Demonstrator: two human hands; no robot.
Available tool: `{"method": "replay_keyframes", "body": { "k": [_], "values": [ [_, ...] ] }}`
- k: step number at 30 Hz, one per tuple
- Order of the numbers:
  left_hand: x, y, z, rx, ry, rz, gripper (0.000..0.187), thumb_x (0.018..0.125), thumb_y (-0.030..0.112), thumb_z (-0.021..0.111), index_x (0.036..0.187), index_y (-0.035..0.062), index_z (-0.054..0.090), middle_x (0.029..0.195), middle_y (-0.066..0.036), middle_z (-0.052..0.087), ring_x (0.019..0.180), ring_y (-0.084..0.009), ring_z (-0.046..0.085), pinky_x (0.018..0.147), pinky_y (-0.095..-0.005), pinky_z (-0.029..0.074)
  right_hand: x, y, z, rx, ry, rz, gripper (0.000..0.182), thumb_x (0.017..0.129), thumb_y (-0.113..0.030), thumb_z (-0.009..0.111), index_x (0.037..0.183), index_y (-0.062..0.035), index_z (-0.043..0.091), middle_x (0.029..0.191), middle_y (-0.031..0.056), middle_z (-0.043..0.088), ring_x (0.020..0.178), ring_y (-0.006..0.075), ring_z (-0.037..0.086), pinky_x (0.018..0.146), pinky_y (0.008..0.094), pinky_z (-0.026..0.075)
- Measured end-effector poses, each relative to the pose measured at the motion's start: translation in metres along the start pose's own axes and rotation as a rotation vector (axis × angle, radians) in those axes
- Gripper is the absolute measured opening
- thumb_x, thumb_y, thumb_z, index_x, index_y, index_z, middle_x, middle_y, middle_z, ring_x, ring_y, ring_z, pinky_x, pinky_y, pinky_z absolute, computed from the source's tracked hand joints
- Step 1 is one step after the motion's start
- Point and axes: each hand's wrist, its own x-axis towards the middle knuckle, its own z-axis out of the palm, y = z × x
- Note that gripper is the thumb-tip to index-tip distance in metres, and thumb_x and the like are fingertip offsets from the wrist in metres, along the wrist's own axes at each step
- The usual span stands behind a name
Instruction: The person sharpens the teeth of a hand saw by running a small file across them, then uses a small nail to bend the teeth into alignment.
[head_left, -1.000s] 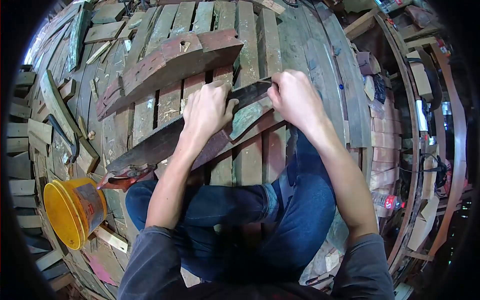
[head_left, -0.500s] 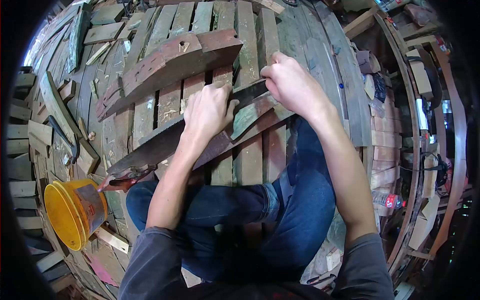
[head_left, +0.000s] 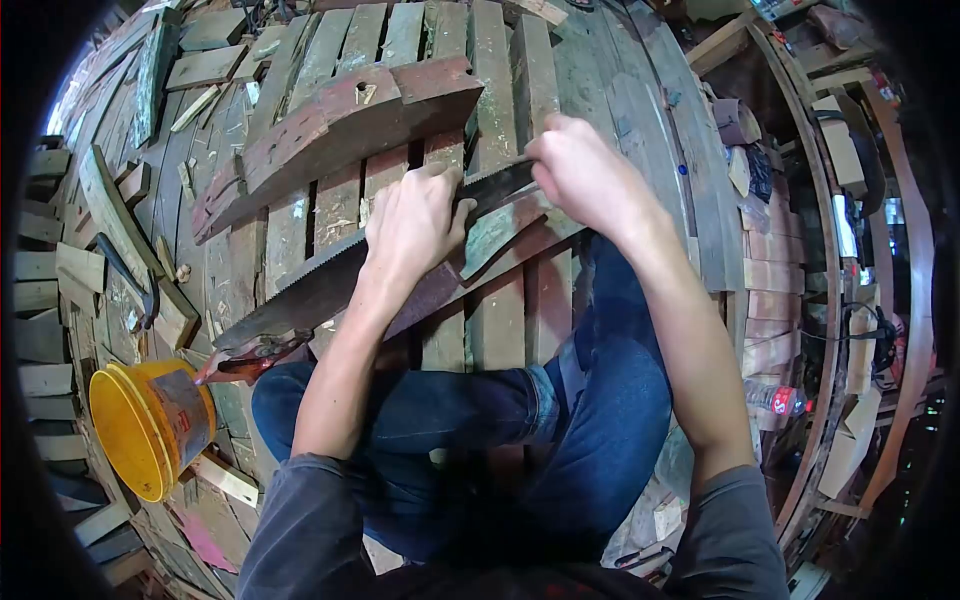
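Note:
A handsaw [head_left: 305, 290] lies slantwise in front of me, teeth along its upper edge, its worn reddish handle at the lower left by my knee. My left hand [head_left: 418, 218] is closed over the middle of the blade. At the blade's narrow far end is my right hand [head_left: 585, 170], slightly blurred, its fingers curled tight at the toothed edge; whatever they pinch is hidden. Under the blade rests a reddish and green-painted board [head_left: 505, 235]. Beyond the saw sits a thick, reddish notched timber [head_left: 345, 135].
A yellow bucket [head_left: 135, 430] stands at the left beside the saw handle. A dark curved tool [head_left: 128, 275] lies against wood offcuts. To the right are a plastic bottle [head_left: 780, 400] and a wooden rail [head_left: 825, 250]. Slatted planks [head_left: 495, 90] with shavings form the surface.
My right hand has shifted slightly down and to the right at the blade's end. My left hand and the saw stay almost in place.

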Motion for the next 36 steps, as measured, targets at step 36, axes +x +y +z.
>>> {"method": "replay_keyframes", "body": {
  "k": [36],
  "values": [
    [0.0, 0.0, -0.001, -0.022, 0.003, -0.004, 0.028, 0.083, 0.023, 0.078, 0.093, -0.0004, 0.067, 0.089, -0.018, 0.067, 0.086, -0.0414, 0.067, 0.073, -0.0507, 0.053, -0.002, -0.002, -0.002, 0.071, 0.045, 0.019, 0.019, 0.084, -0.007, 0.062, 0.078, 0.0106, 0.067, 0.082, 0.0305, 0.065, 0.083, 0.0463, 0.067, 0.078, 0.0492, 0.056]
  ]
}}
